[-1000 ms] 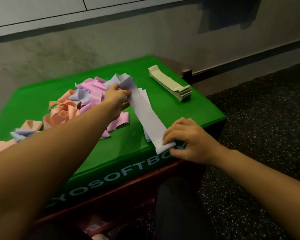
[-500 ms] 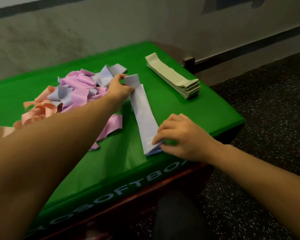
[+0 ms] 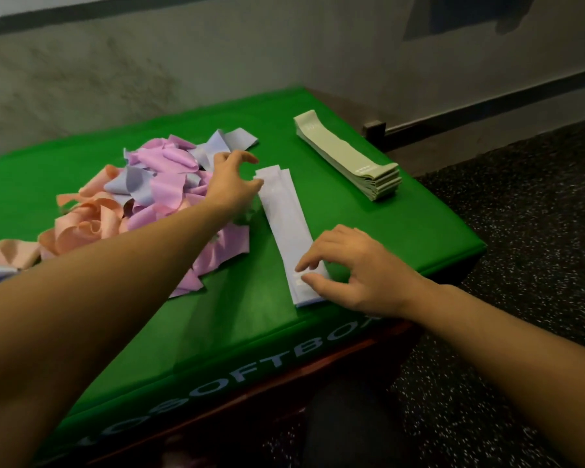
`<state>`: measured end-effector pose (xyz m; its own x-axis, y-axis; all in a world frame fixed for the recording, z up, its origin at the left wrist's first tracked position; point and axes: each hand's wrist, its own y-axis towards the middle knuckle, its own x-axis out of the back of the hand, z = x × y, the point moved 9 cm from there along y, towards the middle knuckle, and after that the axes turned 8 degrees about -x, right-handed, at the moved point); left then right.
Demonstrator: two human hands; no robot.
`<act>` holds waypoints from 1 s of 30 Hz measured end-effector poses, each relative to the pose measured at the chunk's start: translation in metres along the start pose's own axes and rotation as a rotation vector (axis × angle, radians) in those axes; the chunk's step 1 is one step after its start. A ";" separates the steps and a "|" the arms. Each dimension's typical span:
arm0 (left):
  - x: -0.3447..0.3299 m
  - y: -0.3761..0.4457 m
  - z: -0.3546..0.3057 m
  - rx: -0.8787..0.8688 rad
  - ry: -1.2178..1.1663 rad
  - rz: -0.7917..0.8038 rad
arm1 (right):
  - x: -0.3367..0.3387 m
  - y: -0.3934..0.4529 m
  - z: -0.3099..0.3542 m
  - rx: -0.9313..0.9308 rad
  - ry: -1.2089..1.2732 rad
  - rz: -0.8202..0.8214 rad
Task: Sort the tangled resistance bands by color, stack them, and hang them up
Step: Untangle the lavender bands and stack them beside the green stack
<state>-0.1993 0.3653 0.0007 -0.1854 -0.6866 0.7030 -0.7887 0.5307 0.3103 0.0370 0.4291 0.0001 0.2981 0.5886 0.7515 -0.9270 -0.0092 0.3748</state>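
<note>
A small flat stack of pale lavender bands [image 3: 284, 224] lies lengthwise on the green soft box [image 3: 368, 238]. My right hand [image 3: 355, 271] rests its fingertips on the stack's near end. My left hand [image 3: 232, 182] hovers just left of the stack's far end, fingers loosely curled and holding nothing. To the left sits a tangled pile of pink, lavender and peach bands [image 3: 149, 204]. A neat stack of sage-green bands [image 3: 348, 160] lies at the box's far right.
The green box stands against a grey wall; its right and near edges drop to a dark speckled floor [image 3: 520, 265]. More peach and lavender bands [image 3: 4, 258] lie at the far left edge. My left forearm crosses over the pile's near side.
My left hand let go of the lavender band's far end, which now lies flat on the stack. My right hand's fingers lifted slightly and spread over the near end.
</note>
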 end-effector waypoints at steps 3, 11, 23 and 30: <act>0.030 -0.020 -0.016 -0.069 -0.116 -0.025 | -0.002 0.012 0.013 -0.007 0.010 -0.016; 0.110 -0.115 -0.002 -0.182 -0.104 -0.025 | -0.029 0.039 0.074 -0.021 0.093 0.022; 0.211 -0.245 0.111 -0.169 0.221 -0.280 | -0.115 0.076 0.150 -0.088 0.277 0.226; 0.240 -0.257 0.176 0.090 0.172 -0.408 | -0.161 0.119 0.185 -0.112 0.224 0.265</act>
<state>-0.1445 -0.0233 -0.0229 0.2457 -0.7341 0.6330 -0.8262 0.1829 0.5328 -0.0795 0.1841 0.0245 -0.0020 0.7402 0.6724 -0.9884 -0.1038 0.1112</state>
